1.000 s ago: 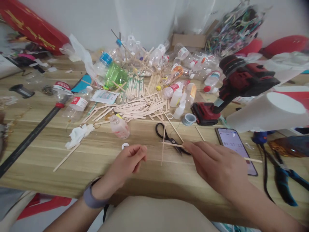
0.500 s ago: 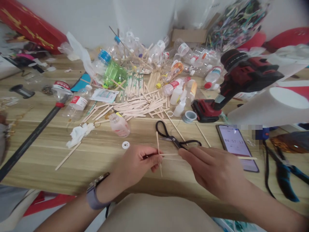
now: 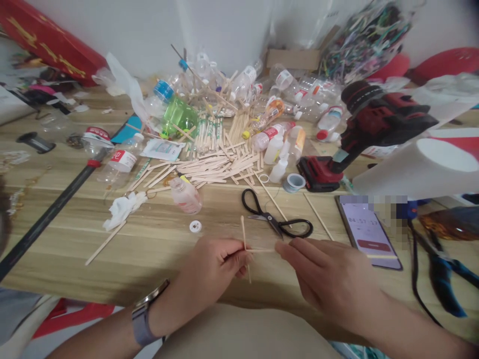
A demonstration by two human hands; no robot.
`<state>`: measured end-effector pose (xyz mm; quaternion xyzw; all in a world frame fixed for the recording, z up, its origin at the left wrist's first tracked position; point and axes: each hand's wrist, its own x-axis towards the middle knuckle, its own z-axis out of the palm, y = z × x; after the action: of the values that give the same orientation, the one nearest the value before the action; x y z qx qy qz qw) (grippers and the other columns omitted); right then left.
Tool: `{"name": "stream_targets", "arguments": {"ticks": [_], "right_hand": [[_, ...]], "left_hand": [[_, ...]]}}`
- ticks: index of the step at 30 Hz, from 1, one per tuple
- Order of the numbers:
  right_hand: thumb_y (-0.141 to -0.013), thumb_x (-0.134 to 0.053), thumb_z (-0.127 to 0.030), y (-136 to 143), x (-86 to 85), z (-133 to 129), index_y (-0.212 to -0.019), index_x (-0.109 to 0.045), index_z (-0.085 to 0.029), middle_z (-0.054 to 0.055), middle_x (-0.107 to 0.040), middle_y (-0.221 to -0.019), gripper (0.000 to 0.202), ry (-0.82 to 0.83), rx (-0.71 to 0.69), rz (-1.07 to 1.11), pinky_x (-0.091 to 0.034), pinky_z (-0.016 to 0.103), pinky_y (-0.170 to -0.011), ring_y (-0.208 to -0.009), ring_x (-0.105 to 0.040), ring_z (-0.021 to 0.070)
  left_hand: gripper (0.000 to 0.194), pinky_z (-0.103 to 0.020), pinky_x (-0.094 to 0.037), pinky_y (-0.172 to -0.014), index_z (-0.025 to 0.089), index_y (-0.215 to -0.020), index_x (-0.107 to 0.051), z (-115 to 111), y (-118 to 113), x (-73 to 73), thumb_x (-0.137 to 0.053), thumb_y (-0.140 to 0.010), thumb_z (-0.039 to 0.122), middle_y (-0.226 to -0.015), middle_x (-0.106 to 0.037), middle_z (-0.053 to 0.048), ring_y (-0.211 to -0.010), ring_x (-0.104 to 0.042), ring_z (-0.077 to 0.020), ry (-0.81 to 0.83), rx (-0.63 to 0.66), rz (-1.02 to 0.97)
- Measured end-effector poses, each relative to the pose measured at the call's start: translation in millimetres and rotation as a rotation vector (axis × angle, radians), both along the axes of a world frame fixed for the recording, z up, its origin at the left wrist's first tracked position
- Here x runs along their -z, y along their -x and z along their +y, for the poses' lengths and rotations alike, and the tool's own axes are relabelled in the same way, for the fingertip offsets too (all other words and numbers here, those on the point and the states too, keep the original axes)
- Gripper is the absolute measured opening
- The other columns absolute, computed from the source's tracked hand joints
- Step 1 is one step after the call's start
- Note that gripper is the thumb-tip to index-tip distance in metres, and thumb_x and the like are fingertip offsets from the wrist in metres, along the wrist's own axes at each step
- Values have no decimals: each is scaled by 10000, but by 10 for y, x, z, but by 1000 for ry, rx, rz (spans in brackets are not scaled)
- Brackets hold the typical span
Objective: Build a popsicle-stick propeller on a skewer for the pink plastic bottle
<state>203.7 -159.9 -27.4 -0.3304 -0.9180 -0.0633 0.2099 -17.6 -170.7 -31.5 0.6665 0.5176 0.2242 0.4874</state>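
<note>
While the right fingers (image 3: pixel 295 252) still grip one stick (image 3: pixel 264 251), left fingers (image 3: pixel 239 258), earlier apart, now pinch the crossing stick (image 3: pixel 244 233)

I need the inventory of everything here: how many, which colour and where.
Held sticks: 2, pale, crossed, front centre
Stick pile: many, pale, mid-table
Scissors: 1, black, before stick pile
Phone: 1, dark-edged, right
Drill: 1, red and black, right
Pliers: 1, blue and black, far right
Bottles: many, mostly clear, back
Green bottle: 1, green, back left
Pink bottle: 1, pinkish, left of scissors
Tissue: 1, white, left
Pipe: 1, black, far left
Spools: 2, black left, grey right
Box: 1, brown, back
Strips: uncounted, multicoloured, back right
Unclear object: 1, white, right
Table: 1, wood-brown, beneath
Clutter: uncounted, mixed, edges
Watch: 1, purplish strap, worn
Left hand: 1, bare, pinching the crossing
Right hand: 1, bare, on one held stick
</note>
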Motion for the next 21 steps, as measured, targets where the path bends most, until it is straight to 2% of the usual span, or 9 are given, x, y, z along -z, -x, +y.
{"name": "stream_targets", "arguments": {"ticks": [5, 10, 12, 15, 18, 21], "right_hand": [[-712, -374, -5, 26, -24, -46, -846, -569, -190, -13, -577, -609, 301, 43, 14, 19, -298, 295, -457, -491, -474, 142], [-790, -364, -10, 25, 14, -36, -884, -596, -185, -7, -592, -625, 305, 52, 10, 21, -337, 286, -471, -504, -486, 143], [-854, -357, -34, -10, 59, -16, -936, -610, -172, 9, -625, -669, 300, 7, 18, -2, -373, 281, -491, -533, -529, 145], [-943, -322, -91, -120, 115, 3, -1013, -622, -151, 30, -663, -723, 313, -58, 53, -34, -433, 266, -517, -574, -596, 142], [-999, -292, -161, -245, 147, -17, -938, -640, -157, 23, -667, -691, 354, -94, 85, -39, -458, 241, -506, -558, -623, 125], [-1006, -308, -181, -309, 185, -78, -882, -646, -163, 24, -673, -683, 361, -86, 103, -2, -461, 231, -497, -544, -627, 116]], "left_hand": [[349, -214, -399, -590, 176, -614, -623, 26, 18, 3, -519, -911, 327, -627, -651, 0, -618, -606, -134, 78, 9, -19], [314, -221, -409, -592, 168, -682, -652, 86, 63, -11, -529, -890, 368, -647, -651, -5, -622, -593, -141, 180, 36, -78], [282, -225, -411, -592, 164, -748, -659, 102, 88, 19, -537, -883, 380, -640, -633, 2, -621, -578, -141, 189, 7, -109], [270, -225, -399, -568, 161, -782, -624, 108, 141, 109, -537, -878, 397, -644, -609, 12, -586, -541, -125, 203, -106, -157], [271, -222, -395, -530, 159, -911, -599, 103, 192, 199, -565, -847, 420, -706, -628, 10, -538, -514, -103, 302, -197, -261], [367, -223, -393, -500, 150, -1031, -554, 103, 206, 238, -604, -811, 440, -679, -627, 15, -502, -501, -100, 392, -189, -335]]}}
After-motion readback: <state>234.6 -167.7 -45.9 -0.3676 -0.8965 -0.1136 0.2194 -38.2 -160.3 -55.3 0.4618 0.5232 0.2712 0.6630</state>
